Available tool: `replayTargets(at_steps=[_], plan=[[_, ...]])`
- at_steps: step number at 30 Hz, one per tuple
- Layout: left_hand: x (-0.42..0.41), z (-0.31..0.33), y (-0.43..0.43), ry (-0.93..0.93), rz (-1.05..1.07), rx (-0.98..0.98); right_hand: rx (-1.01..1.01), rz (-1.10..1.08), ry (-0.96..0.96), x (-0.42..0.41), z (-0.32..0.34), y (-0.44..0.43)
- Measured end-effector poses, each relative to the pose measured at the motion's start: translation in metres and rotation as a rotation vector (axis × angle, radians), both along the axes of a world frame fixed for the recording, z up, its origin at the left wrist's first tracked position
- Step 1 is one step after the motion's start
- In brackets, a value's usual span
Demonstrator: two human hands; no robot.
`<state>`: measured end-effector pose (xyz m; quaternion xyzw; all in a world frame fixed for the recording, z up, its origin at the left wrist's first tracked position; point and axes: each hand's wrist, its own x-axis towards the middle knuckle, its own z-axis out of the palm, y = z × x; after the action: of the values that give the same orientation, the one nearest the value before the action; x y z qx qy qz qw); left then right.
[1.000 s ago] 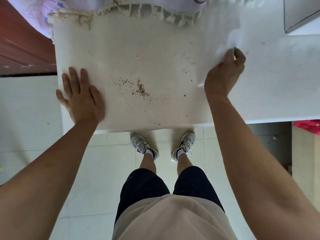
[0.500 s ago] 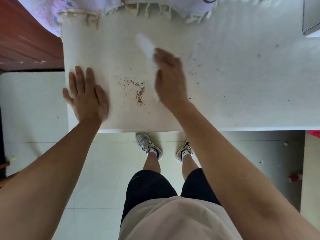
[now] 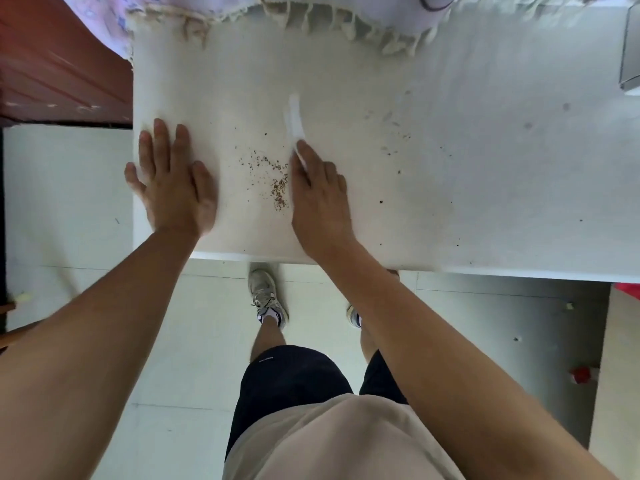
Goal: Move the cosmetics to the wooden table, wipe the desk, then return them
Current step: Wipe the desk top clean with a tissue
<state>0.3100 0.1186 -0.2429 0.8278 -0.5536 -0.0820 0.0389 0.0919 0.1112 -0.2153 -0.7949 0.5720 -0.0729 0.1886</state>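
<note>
The white desk (image 3: pixel 467 188) fills the upper half of the head view. My left hand (image 3: pixel 173 181) lies flat and open on its near left corner. My right hand (image 3: pixel 320 199) presses a white wipe (image 3: pixel 294 123) onto the desk near its front edge; the wipe sticks out past my fingertips. A small heap of brown crumbs (image 3: pixel 275 181) lies between my two hands, touching the left side of my right hand. Scattered dark specks (image 3: pixel 391 150) dot the desk to the right. No cosmetics are in view.
A fringed cloth (image 3: pixel 311 19) hangs over the desk's far edge. A dark red wooden surface (image 3: pixel 59 67) adjoins the desk at the upper left. A grey object (image 3: pixel 630 46) sits at the far right. My feet (image 3: pixel 266 299) stand on pale floor tiles under the desk's front edge.
My right hand has swept the wipe from the desk's right side leftward and toward me, up against the crumb heap. The left hand has stayed flat on the corner.
</note>
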Motion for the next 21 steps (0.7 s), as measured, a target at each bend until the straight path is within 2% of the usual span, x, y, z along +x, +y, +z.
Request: replayTargets(at_steps=[3,5,7,10,13,15,18,21], plan=[[-0.001,0.003,-0.001,0.017,-0.015,0.010,0.065,0.053,-0.141,0.009,0.006,-0.017],[0.000,0.003,-0.001,0.022,-0.025,0.021,0.079,-0.112,-0.348,-0.007,0.015,-0.029],[0.001,0.002,-0.001,0.038,-0.026,0.029,-0.064,-0.375,-0.451,-0.034,0.022,-0.034],[0.002,0.006,0.000,0.046,-0.047,0.035,-0.241,-0.714,-0.295,-0.082,0.020,-0.027],[0.005,0.009,0.001,0.110,-0.074,0.050,-0.102,-0.902,0.018,-0.103,0.007,0.017],[0.015,0.015,0.002,0.201,-0.090,0.060,-0.010,-0.942,0.130,-0.087,0.000,0.054],[0.037,0.031,0.015,0.271,-0.217,0.019,0.038,-0.954,0.102,-0.029,0.000,0.092],[0.049,0.034,0.032,0.319,-0.242,-0.031,0.077,-0.721,0.024,0.042,-0.001,0.100]])
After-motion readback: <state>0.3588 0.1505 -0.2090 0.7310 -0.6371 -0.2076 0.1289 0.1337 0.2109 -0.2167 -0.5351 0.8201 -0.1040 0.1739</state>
